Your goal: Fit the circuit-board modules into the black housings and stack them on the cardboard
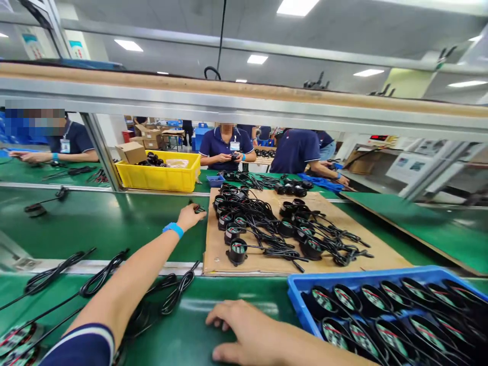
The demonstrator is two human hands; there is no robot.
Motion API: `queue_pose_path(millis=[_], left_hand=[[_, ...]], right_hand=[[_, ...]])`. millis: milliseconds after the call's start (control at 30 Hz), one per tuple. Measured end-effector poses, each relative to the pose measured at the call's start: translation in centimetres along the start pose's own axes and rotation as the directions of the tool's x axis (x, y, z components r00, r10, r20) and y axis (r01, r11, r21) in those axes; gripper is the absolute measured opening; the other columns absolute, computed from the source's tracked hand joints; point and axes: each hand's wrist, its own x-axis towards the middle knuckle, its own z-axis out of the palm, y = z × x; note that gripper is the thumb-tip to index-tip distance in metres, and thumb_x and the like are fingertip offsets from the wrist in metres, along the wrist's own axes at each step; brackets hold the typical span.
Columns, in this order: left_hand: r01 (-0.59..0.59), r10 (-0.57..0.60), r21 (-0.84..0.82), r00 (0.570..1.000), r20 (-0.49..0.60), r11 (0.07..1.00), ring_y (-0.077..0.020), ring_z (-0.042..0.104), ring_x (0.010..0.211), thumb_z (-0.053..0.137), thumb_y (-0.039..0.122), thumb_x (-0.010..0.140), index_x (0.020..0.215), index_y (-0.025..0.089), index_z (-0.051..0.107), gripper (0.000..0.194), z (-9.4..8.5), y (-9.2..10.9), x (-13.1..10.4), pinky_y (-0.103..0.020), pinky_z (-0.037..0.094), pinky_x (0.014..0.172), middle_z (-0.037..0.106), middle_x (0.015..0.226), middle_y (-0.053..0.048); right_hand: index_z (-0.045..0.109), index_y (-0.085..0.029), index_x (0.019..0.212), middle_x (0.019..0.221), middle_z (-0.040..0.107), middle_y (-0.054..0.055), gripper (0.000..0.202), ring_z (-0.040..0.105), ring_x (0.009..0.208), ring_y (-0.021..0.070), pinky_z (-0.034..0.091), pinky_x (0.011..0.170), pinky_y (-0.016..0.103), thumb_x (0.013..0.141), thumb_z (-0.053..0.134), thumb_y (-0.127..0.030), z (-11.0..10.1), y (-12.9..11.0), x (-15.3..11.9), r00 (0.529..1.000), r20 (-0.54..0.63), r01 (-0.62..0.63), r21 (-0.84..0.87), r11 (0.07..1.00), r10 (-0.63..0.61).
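My left hand (189, 217), wearing a blue wristband, reaches far out over the green belt (152, 229). Its fingers are closed on a small black part (199, 209), mostly covered by the hand, just left of a cardboard sheet (267, 263). On that sheet lie several round black housings (237, 251) with green circuit boards inside and bundled black cables (280, 251). My right hand (244, 328) hovers low or rests over the near green worktop (190, 340); its thumb and fingers are apart, loosely curved, with nothing in them.
A blue tray (295, 300) of wired round housings stands at right. More cabled housings (19, 338) lie at left. Beyond the belt are a yellow bin (156, 178) and several co-workers, one person (224, 145) facing me. A metal shelf beam (244, 114) crosses overhead.
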Motion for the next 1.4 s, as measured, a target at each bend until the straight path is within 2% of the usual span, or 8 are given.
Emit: queue_pose_path(millis=[167,300,433,600,800,900,1033,1400], left_hand=[[-0.254,0.273,-0.18,0.958,0.088,0.95,-0.0244,0.07,0.101,0.079,0.038,0.081,0.121,0.016,0.068,0.047,-5.5,5.5,-8.4,-0.036,0.057,0.093,0.074,0.111,-0.006],[-0.337,0.396,-0.313,0.907,0.145,0.888,-0.0231,0.07,0.105,0.08,0.031,0.077,0.126,0.02,0.065,0.052,-8.5,6.6,-19.1,-0.033,0.057,0.093,0.072,0.119,-0.005],[-0.232,0.35,-0.44,0.913,0.209,0.867,-0.0221,0.069,0.104,0.081,0.017,0.069,0.134,0.022,0.049,0.072,-7.5,2.1,-28.8,-0.038,0.055,0.098,0.071,0.117,-0.005],[-0.005,0.088,-0.33,0.967,0.237,0.944,-0.0231,0.068,0.099,0.092,0.024,0.061,0.13,0.023,0.047,0.082,-3.2,-5.4,-36.6,-0.04,0.055,0.094,0.069,0.109,-0.003],[-0.078,0.153,-0.233,0.934,0.322,0.969,-0.0282,0.066,0.103,0.099,0.041,0.052,0.154,0.024,0.03,0.125,-2.9,-8.6,-39.0,-0.044,0.055,0.092,0.063,0.122,-0.01],[-0.11,0.213,-0.267,0.893,0.395,0.957,-0.0299,0.064,0.115,0.095,0.028,0.063,0.157,0.028,0.026,0.117,-3.5,-8.8,-39.3,-0.046,0.052,0.101,0.063,0.13,-0.011],[-0.045,0.141,-0.248,0.912,0.384,0.968,-0.0303,0.065,0.115,0.091,0.012,0.062,0.159,0.027,0.023,0.119,-2.8,-8.6,-40.0,-0.047,0.051,0.103,0.067,0.125,-0.01],[-0.082,0.179,-0.247,0.898,0.403,0.966,-0.0343,0.063,0.119,0.087,0.009,0.064,0.162,0.028,0.01,0.126,-2.3,-8.6,-39.8,-0.049,0.052,0.102,0.064,0.128,-0.012]], right_hand=[[0.043,-0.025,0.151,0.132,0.065,0.013,0.09,0.073,0.088,0.0201,0.059,0.077,0.034,0.071,0.084,-0.034,2.3,-2.1,5.0,0.996,-0.086,-0.003,0.263,0.965,0.027],[0.024,-0.025,0.159,0.153,0.045,0.017,0.089,0.061,0.126,0.0283,0.052,0.101,0.046,0.083,0.07,-0.032,3.3,-4.2,6.2,0.93,-0.366,0.093,0.298,0.95,0.023],[0.018,-0.03,0.161,0.165,0.029,0.01,0.109,0.025,0.154,0.0311,0.025,0.124,0.053,0.069,0.076,-0.023,6.5,-3.8,2.9,0.87,-0.493,0.18,0.284,0.942,-0.017],[0.008,-0.031,0.163,0.171,0.006,0.012,0.121,0.013,0.157,0.0336,0.019,0.125,0.058,0.066,0.08,-0.031,14.4,-1.9,-2.2,0.938,-0.344,-0.016,0.057,0.998,0.035],[0.004,-0.03,0.162,0.17,0.006,0.015,0.125,0.013,0.157,0.0366,0.021,0.124,0.061,0.068,0.085,-0.044,17.5,-2.7,-2.7,0.961,-0.273,0.023,-0.103,0.994,-0.051],[0.016,-0.029,0.159,0.168,0.018,0.017,0.124,0.024,0.153,0.0378,0.031,0.119,0.061,0.062,0.089,-0.056,18.1,-3.0,-2.1,0.93,-0.363,0.042,-0.06,0.997,-0.061],[0.048,-0.026,0.132,0.147,0.051,0.015,0.08,0.052,0.135,0.0356,0.046,0.106,0.058,0.07,0.085,-0.058,19.7,-3.1,-1.5,0.828,-0.553,0.085,-0.034,0.996,-0.09],[0.063,-0.026,0.109,0.116,0.071,0.008,0.054,0.065,0.111,0.0304,0.052,0.091,0.049,0.072,0.084,-0.06,19.2,-3.9,-0.7,0.799,-0.566,0.224,-0.032,0.974,-0.203]])
